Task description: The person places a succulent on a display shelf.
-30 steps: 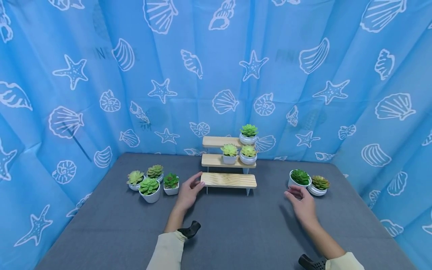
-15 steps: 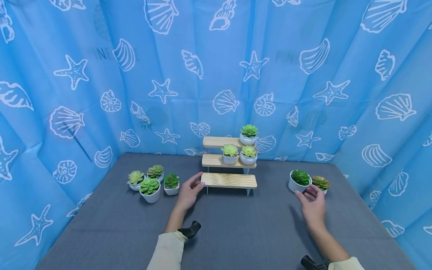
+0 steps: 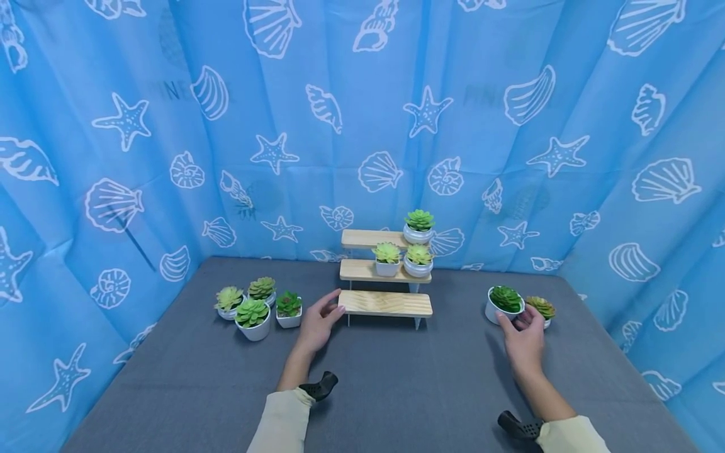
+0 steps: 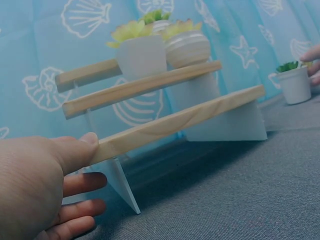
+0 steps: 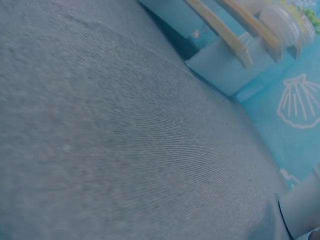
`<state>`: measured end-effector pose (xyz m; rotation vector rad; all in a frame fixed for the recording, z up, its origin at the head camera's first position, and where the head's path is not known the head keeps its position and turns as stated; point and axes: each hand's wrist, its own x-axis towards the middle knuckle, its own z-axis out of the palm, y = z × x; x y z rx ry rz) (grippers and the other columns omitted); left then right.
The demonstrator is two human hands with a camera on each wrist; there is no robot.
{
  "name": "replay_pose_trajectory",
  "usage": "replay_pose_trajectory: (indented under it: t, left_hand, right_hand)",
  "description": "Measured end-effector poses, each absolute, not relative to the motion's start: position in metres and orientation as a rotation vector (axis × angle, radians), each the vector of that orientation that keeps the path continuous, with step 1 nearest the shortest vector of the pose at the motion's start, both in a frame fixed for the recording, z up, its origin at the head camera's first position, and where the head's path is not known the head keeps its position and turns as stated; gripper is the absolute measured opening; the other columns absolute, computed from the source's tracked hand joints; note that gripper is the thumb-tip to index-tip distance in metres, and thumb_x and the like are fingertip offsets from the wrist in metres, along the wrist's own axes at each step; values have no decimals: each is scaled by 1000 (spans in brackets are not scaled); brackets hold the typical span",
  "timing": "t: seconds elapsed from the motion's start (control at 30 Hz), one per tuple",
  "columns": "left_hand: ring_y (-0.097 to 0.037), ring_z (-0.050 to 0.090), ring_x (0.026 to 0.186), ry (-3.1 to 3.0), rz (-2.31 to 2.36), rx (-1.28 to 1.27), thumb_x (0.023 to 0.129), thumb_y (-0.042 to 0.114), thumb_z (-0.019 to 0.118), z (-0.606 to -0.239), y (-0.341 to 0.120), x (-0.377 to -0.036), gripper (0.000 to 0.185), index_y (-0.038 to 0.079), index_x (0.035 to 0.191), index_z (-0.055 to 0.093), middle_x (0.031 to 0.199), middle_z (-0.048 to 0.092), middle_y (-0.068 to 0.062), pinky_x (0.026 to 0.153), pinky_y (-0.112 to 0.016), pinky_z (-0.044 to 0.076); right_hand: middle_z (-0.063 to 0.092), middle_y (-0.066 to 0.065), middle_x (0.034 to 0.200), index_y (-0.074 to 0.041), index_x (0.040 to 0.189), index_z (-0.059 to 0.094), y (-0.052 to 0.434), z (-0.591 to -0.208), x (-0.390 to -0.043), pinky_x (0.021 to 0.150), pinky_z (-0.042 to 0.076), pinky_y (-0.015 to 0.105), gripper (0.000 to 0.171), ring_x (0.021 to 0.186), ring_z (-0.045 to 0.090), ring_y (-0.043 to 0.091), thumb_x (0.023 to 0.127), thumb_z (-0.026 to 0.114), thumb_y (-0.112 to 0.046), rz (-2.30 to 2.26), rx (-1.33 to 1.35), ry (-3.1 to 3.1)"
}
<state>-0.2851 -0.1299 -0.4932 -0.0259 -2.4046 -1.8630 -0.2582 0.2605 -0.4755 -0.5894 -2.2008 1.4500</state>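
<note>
A three-tier wooden stand point(image 3: 385, 303) stands mid-table against the curtain, with three potted succulents point(image 3: 418, 225) on its upper two shelves. My left hand point(image 3: 328, 311) holds the left end of the lowest board point(image 4: 175, 122), thumb against the end and fingers below it. My right hand point(image 3: 523, 324) is at a dark green succulent in a white pot point(image 3: 503, 301), its fingers reaching along the pot's right side, between it and a brownish-green succulent pot point(image 3: 542, 308). The left wrist view shows those fingers point(image 4: 314, 54) just beside that pot point(image 4: 295, 82).
Several small succulent pots point(image 3: 253, 311) cluster on the grey table cloth point(image 3: 396, 377) left of the stand. Blue seashell curtain point(image 3: 362, 126) closes off the back and both sides. The right wrist view shows mostly cloth point(image 5: 125, 125), the stand point(image 5: 235, 45) and the pot's edge point(image 5: 302, 215).
My right hand has moved right and forward, from bare cloth in front of the dark green pot to its side. The left hand and stand have stayed still.
</note>
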Motion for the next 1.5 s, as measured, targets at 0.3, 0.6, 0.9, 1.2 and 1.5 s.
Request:
replay_pose_trajectory:
  t: [0.3,0.6,0.9,1.2,1.5]
  left_hand:
    - [-24,56,114,-2400,-1864,-29,97,28,63,-492,-129,-285,47,18,141,53,130,59,-9,93,-46,46]
    - [-24,56,114,-2398,-1879,-26,96,29,63,-494,-130,-284,47,19,141,53,131,58,-9,93,-46,46]
    - [-26,57,114,-2388,-1832,-69,96,23,64,-494,-130,-286,45,15,140,55,132,58,-11,93,-46,46]
    - [-26,57,115,-2382,-1842,-69,96,22,64,-495,-131,-287,45,16,139,56,133,58,-11,94,-47,45]
    - [-26,56,115,-2385,-1842,-68,96,23,64,-493,-130,-285,44,17,139,56,132,58,-11,93,-47,46]
  right_hand:
    - [40,29,142,0,149,24,263,-480,-270,100,37,50,76,124,44,41,93,65,-31,1454,-575,-2209]
    - [31,26,150,1,152,19,262,-479,-286,108,30,52,82,135,34,40,93,65,-33,1462,-569,-2239]
    - [26,27,152,-1,153,17,264,-483,-301,109,24,55,83,138,27,42,93,64,-36,1420,-569,-2284]
    - [29,28,150,0,152,18,265,-484,-309,109,25,55,84,136,30,43,92,66,-35,1390,-556,-2305]
    - [31,30,148,4,150,22,263,-482,-301,109,25,55,83,136,30,43,91,68,-33,1354,-477,-2354]
